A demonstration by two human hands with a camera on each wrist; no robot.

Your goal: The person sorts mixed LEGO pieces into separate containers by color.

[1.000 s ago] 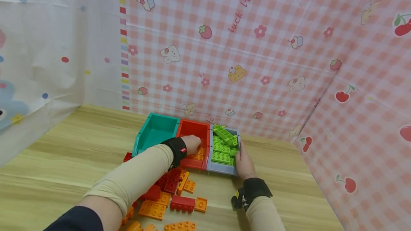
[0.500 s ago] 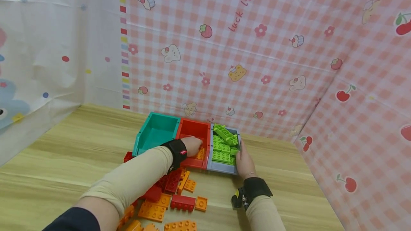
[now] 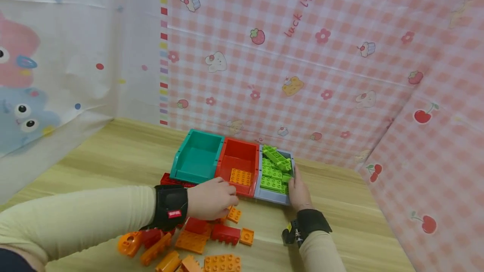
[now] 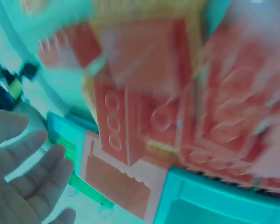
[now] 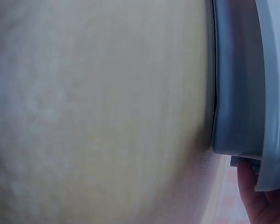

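My left hand (image 3: 211,198) hovers over the pile of bricks in front of the bins, fingers relaxed. In the left wrist view that hand (image 4: 28,172) has spread fingers and holds nothing, with blurred red bricks (image 4: 121,123) beside it. An orange toy brick (image 3: 240,176) lies in the red bin (image 3: 239,154). My right hand (image 3: 300,190) grips the right side of the grey bin (image 3: 270,197), which is filled with lime-green bricks (image 3: 273,172). The right wrist view shows its fingers (image 5: 248,189) at the bin's edge, partly hidden behind it.
A teal bin (image 3: 200,158) with nothing in it adjoins the red bin on the left. Loose bricks lie on the wooden table (image 3: 355,221), among them a red brick (image 3: 226,234), a small orange piece (image 3: 247,236) and an orange brick (image 3: 222,262). Patterned cloth (image 3: 242,66) stands behind.
My left hand has come out of the red bin toward the loose bricks, leaving the orange brick inside in view. My right hand stays on the grey bin. The head view has shifted slightly left.
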